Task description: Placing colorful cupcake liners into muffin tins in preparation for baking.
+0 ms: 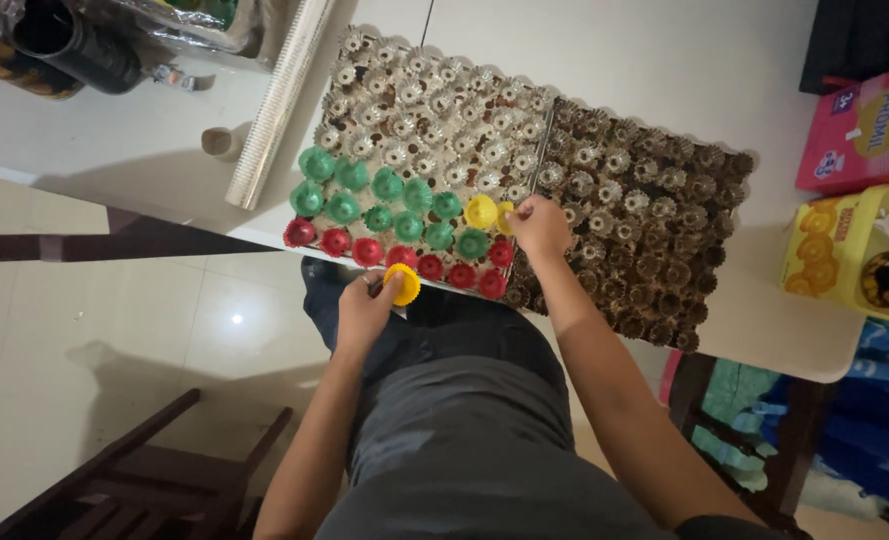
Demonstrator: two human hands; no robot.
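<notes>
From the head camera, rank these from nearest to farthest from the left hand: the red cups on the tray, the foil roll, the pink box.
From the left hand:
1. Red cups, along the tray's near edge, just above the hand.
2. Foil roll, lying to the left of the tray.
3. Pink box, on the far right.

White table (664, 60); glossy beige tile floor (114, 330) with light glint; dark wooden chair (154, 470) lower left.

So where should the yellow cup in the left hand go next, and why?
Probably into the empty mould just right of the yellow cup already on the tray, once the right hand finishes seating the one it is pressing there. The left hand holds a spare yellow cup at the tray's near edge, and the green cups and red cups already sit in rows.
</notes>
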